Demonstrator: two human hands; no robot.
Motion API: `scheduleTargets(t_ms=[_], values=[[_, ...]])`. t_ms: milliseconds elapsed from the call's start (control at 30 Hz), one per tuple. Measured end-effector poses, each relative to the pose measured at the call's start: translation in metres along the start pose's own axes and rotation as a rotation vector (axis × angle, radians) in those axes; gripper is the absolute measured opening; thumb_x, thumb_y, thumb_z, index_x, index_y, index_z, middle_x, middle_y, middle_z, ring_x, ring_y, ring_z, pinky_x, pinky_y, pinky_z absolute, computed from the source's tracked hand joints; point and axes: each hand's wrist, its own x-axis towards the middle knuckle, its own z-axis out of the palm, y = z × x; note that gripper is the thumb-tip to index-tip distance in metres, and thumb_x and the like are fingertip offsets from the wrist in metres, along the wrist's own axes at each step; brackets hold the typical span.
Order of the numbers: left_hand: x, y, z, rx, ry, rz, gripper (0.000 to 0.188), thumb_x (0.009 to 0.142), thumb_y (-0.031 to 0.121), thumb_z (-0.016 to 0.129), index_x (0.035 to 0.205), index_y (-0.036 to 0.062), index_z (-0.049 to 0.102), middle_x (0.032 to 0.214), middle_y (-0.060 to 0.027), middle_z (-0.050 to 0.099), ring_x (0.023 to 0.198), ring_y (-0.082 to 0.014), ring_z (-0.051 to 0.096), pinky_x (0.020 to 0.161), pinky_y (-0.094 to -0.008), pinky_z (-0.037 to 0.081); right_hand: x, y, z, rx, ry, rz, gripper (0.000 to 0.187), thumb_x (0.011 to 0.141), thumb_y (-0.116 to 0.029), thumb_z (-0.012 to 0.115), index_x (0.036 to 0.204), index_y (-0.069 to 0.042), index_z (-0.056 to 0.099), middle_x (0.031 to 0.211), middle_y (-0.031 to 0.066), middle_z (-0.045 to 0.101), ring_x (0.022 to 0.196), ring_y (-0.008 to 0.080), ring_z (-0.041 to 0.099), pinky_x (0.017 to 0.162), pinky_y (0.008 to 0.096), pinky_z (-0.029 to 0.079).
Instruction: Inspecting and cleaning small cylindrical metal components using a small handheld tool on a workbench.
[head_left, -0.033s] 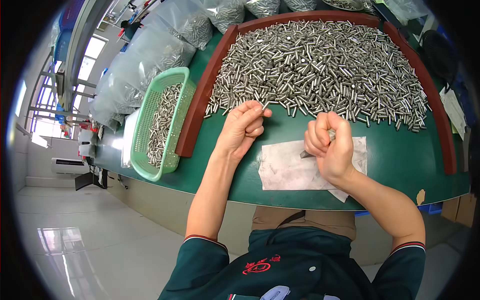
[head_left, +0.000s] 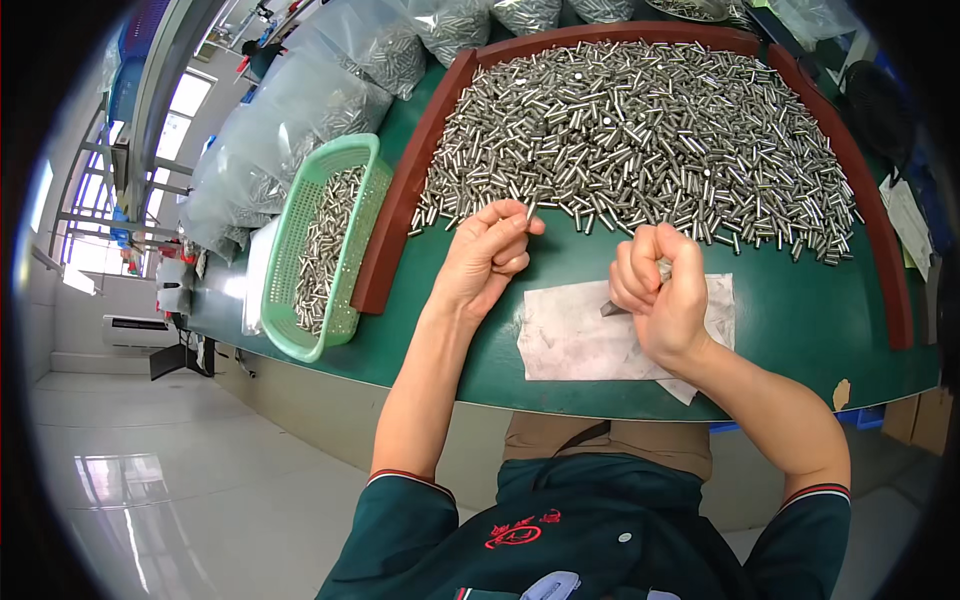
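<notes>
My left hand (head_left: 488, 255) pinches a small metal pin (head_left: 531, 212) between thumb and forefinger, just in front of a wide heap of metal pins (head_left: 620, 130). My right hand (head_left: 655, 290) is closed in a fist above a stained white cloth (head_left: 570, 335). A dark tip (head_left: 611, 309) pokes out beneath that fist, and a pale bit shows near the thumb; the rest of what it grips is hidden by the fingers.
Red-brown rails (head_left: 412, 190) border the heap on the green table (head_left: 480, 370). Left of them stands a light green basket (head_left: 318, 250) partly filled with pins. Clear plastic bags (head_left: 290, 125) of pins line the far left, and a black fan-like object (head_left: 880, 110) is at the right.
The pin in my left fingers has turned slightly and points more upright. My right hand stays in place.
</notes>
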Motion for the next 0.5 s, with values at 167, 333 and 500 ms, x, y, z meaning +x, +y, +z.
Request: scheduleTargets(t_ms=[167, 333, 500], values=[[-0.0024, 0.0003, 0.0025, 0.064, 0.024, 0.007, 0.013, 0.081, 0.003, 0.053, 0.094, 0.0036, 0.056, 0.080, -0.0039, 0.057, 0.049, -0.0019, 0.030, 0.045, -0.0156, 0.027, -0.0001, 0.0006, 0.0031, 0.037, 0.026, 0.008, 0.035, 0.084, -0.021, 0.029, 0.052, -0.008, 0.028, 0.043, -0.0014, 0.025, 0.039, 0.0068, 0.019, 0.039, 0.0229, 0.017], [-0.0024, -0.0001, 0.0043, 0.088, 0.018, 0.025, 0.012, 0.081, 0.002, 0.052, 0.092, 0.0034, 0.057, 0.080, -0.0037, 0.057, 0.050, -0.0026, 0.030, 0.045, -0.0160, 0.027, 0.0004, 0.0012, 0.0022, 0.024, 0.017, 0.007, 0.037, 0.085, -0.022, 0.029, 0.051, -0.008, 0.028, 0.043, -0.0014, 0.025, 0.039, 0.0069, 0.019, 0.038, 0.0231, 0.018], [-0.0030, -0.0006, 0.0046, 0.088, 0.014, 0.026, 0.012, 0.081, 0.003, 0.052, 0.092, 0.0030, 0.057, 0.080, -0.0041, 0.057, 0.049, -0.0027, 0.030, 0.045, -0.0163, 0.027, -0.0005, 0.0012, 0.0017, 0.026, 0.007, 0.001, 0.036, 0.085, -0.022, 0.029, 0.052, -0.008, 0.028, 0.043, -0.0013, 0.025, 0.039, 0.0069, 0.019, 0.038, 0.0230, 0.017]])
